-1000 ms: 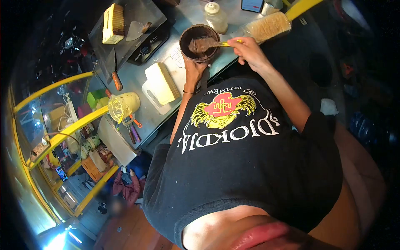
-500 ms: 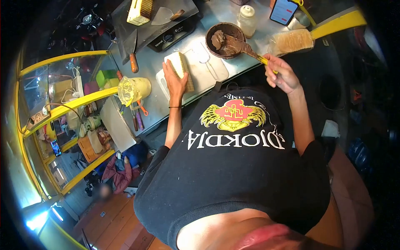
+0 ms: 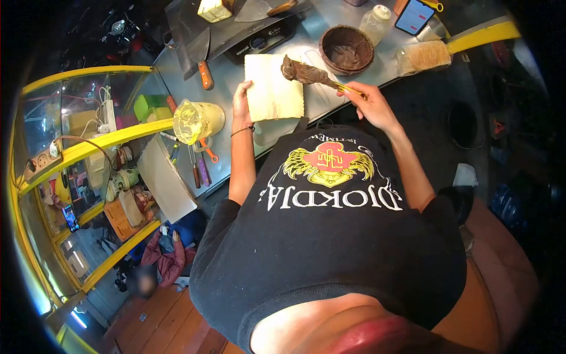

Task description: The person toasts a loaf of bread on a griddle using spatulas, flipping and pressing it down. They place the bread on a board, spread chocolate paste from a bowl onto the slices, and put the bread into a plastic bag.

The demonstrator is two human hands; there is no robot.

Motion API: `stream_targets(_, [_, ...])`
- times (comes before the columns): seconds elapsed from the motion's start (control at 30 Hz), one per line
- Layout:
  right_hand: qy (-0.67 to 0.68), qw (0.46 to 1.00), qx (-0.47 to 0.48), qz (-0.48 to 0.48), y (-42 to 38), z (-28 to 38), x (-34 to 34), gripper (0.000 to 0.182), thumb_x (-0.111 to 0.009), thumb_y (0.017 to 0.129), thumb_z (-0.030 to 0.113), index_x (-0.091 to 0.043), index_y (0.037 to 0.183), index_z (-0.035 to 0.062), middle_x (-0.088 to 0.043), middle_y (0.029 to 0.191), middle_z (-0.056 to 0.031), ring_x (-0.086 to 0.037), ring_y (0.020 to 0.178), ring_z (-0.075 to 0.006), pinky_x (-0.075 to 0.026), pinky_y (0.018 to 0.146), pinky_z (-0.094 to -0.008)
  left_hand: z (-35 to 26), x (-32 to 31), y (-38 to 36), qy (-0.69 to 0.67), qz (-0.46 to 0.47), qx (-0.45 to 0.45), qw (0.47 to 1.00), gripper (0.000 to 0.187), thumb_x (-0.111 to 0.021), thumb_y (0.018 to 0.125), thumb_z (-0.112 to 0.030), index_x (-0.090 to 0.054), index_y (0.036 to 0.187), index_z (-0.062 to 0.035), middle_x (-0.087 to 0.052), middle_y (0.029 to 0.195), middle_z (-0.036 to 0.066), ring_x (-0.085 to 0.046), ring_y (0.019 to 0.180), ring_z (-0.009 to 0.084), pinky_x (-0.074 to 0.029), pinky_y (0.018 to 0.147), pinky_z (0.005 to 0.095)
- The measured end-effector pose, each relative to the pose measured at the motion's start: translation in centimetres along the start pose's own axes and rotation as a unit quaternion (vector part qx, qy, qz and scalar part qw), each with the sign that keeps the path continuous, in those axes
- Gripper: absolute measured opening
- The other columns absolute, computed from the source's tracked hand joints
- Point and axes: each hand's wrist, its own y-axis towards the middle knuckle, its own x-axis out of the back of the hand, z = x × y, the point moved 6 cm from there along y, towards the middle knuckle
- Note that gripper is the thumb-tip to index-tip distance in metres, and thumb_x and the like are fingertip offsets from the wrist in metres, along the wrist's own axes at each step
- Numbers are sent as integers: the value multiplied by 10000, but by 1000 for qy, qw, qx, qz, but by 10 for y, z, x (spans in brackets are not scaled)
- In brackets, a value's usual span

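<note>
My left hand [image 3: 242, 103] grips the lower left edge of a pale, bread-like slab [image 3: 272, 88], its broad face tilted up. My right hand [image 3: 370, 106] is closed around the yellow handle of a spreading tool [image 3: 306, 74]. Thick brown paste coats the tool, and its tip lies over the slab's upper right edge; contact cannot be made out. Just beyond my right hand stands a brown bowl [image 3: 348, 48] with brown paste inside. Under the slab and bowl is a white board, partly hidden.
A dark griddle [image 3: 236, 29] carries another loaf [image 3: 216, 10] and a scraper. An orange-handled spatula [image 3: 205, 75] and a yellow-smeared tub [image 3: 199, 121] stand left. At right are a jar [image 3: 375, 25], a phone [image 3: 415, 16] and wrapped bread [image 3: 423, 58]. A person [image 3: 165, 259] sits lower left.
My left hand has raised and turned the slab, so its broad face shows. My right hand has moved left, bringing the paste-covered tool out of the bowl to the slab.
</note>
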Motion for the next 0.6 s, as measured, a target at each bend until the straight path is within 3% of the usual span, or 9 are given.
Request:
stream_targets(0.03, [-106, 994, 5, -40, 6, -1, -4, 253, -516, 989, 229, -680, 1018, 38, -421, 602, 47, -408, 566, -48, -330, 459, -256, 7, 27, 13, -1, -8, 2, 1000, 454, -506, 905, -276, -519, 1264, 1, -604, 1221, 149, -616, 1081, 271, -492, 956, 417])
stream_targets(0.07, [-164, 977, 108, -80, 13, 10, -14, 234, -552, 957, 225, -665, 942, 21, -449, 557, -44, -411, 539, -116, -340, 494, -322, 10, 44, 21, -2, -15, 3, 1000, 483, -496, 924, -313, -507, 1289, 3, -594, 1249, 154, -606, 1108, 279, -484, 969, 423])
stream_targets(0.1, [-167, 976, 110, -83, 20, 10, -23, 234, -552, 957, 225, -665, 942, 21, -449, 557, -44, -411, 539, -116, -340, 494, -322, 7, 44, 18, -3, -10, 1, 1000, 483, -496, 924, -313, -507, 1289, 3, -594, 1249, 154, -606, 1108, 279, -484, 969, 423])
stream_targets(0.17, [-250, 956, 122, -95, 31, 12, -40, 236, -574, 940, 219, -633, 929, -10, -496, 615, -84, -406, 566, -121, -361, 544, -316, 3, 22, 7, -149, 106, 3, 983, 544, -453, 963, -401, -488, 1326, 2, -579, 1292, 156, -588, 1149, 296, -464, 998, 429])
stream_targets(0.23, [-245, 947, 160, -136, 39, 15, -56, 233, -574, 931, 216, -609, 901, -12, -468, 652, -184, -431, 554, -174, -378, 549, -355, 9, 28, 8, -148, 132, 24, 980, 563, -420, 979, -427, -476, 1344, -3, -566, 1314, 157, -579, 1165, 303, -454, 1011, 432])
stream_targets(0.33, [-278, 927, 188, -166, 56, 15, -75, 233, -562, 932, 214, -599, 882, -10, -485, 675, -219, -445, 532, -260, -391, 548, -386, 11, 31, 1, -140, 166, 19, 976, 555, -379, 1006, -429, -460, 1366, -15, -551, 1338, 153, -572, 1176, 306, -444, 1027, 435])
stream_targets(0.4, [-320, 920, 189, -124, 68, 5, -94, 256, -547, 928, 225, -567, 825, -9, -573, 693, -239, -575, 640, -420, -426, 581, -466, 13, 24, 8, -172, 157, 21, 972, 483, -377, 1024, -355, -478, 1351, -15, -579, 1302, 146, -583, 1159, 305, -444, 1027, 445])
stream_targets(0.53, [-311, 937, 151, 47, 52, -13, -130, 234, -551, 922, 211, -646, 970, 2, -581, 709, -266, -581, 662, -425, -439, 627, -464, 8, 13, 9, -188, 219, 34, 957, 437, -393, 1028, -308, -483, 1350, -28, -584, 1295, 142, -571, 1177, 291, -435, 1039, 431])
stream_targets(0.6, [-299, 940, 139, 83, 39, -11, -132, 235, -554, 924, 203, -647, 986, -4, -588, 719, -265, -578, 662, -415, -442, 641, -449, 10, 15, 12, -177, 200, 23, 963, 439, -391, 1028, -310, -483, 1349, -25, -583, 1296, 143, -570, 1177, 290, -434, 1039, 431])
